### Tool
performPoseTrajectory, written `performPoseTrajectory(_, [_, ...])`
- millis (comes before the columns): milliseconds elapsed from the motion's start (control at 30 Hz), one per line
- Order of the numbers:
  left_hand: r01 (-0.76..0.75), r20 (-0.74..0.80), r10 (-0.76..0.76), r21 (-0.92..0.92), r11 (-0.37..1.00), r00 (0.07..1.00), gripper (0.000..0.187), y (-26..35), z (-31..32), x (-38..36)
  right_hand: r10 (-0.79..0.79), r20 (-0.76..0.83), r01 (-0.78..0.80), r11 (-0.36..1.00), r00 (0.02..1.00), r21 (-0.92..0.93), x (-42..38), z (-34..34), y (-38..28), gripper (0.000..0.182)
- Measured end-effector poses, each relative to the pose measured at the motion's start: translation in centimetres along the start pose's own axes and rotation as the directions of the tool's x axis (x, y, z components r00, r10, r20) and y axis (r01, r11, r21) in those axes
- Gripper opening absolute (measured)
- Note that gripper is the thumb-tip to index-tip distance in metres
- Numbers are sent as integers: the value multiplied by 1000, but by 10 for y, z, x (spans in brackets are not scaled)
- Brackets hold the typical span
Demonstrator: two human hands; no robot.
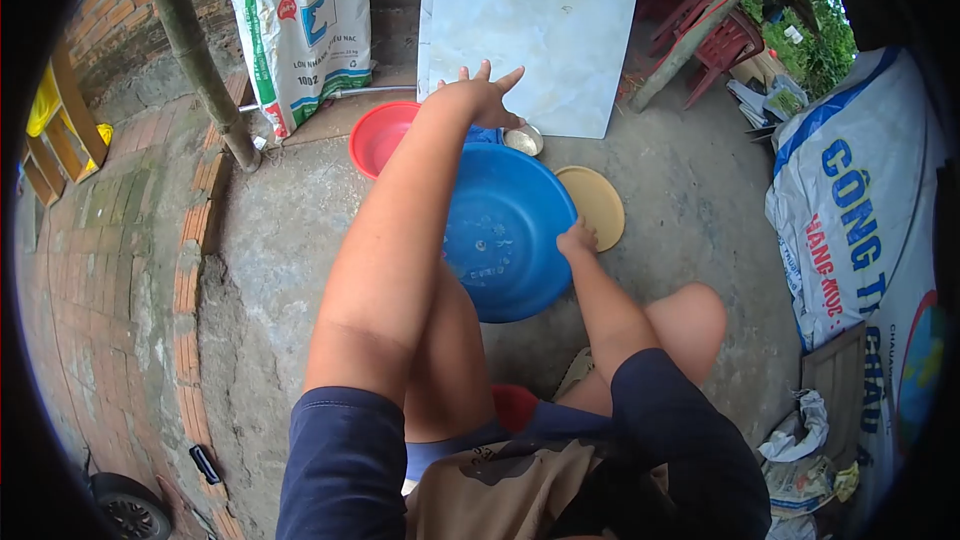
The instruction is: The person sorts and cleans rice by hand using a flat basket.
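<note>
A large blue plastic basin (500,215) sits on the concrete floor in front of my knees. Some pale marks show on its bottom. My left hand (480,98) is stretched out past the basin's far side, fingers spread and holding nothing. My right hand (578,238) grips the basin's right rim. Behind the basin, just below my left hand, are a blue item (484,135) and a small bowl (523,141) with whitish contents. A red basin (384,132) lies partly hidden behind my left forearm. A tan round dish or lid (598,202) lies beside my right hand.
A pale marbled panel (530,30) and a printed sack (305,35) stand at the back. Wooden poles (190,50) rise on both sides. A large printed tarp or sack (835,200) lines the right. Brick edging (187,285) runs along the left, beside a phone-like black object (204,464).
</note>
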State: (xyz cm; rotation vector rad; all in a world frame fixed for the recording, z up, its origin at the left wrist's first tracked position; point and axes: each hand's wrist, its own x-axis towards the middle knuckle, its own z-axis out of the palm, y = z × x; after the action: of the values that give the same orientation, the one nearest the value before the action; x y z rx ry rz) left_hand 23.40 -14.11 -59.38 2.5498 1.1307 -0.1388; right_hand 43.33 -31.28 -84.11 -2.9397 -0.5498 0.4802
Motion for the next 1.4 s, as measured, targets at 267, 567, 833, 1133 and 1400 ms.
performPoseTrajectory(267, [-83, 13, 83, 4, 997, 996, 83, 12, 18, 21, -589, 118, 595, 804, 799, -16, -58, 85, 21, 68])
performPoseTrajectory(567, [-71, 42, 67, 101, 992, 997, 83, 23, 32, 26, -380, 469, 508, 842, 797, -180, -81, 155, 50, 89])
performPoseTrajectory(833, [-127, 223, 68, 261, 957, 972, 79, 40, 52, 37, 13, 585, 273, 876, 811, -397, -80, 151, -12, 99])
performPoseTrajectory(1133, [-498, 166, 548, 679, 539, 820, 74, 40, 80, -12, -12, 623, 310, 874, 782, -373, -114, 163, -16, 85])
performPoseTrajectory(1400, [-398, 68, 440, 566, 722, 895, 74, 6, 89, -33, 57, 601, 289, 838, 797, -463, -116, 160, -29, 95])
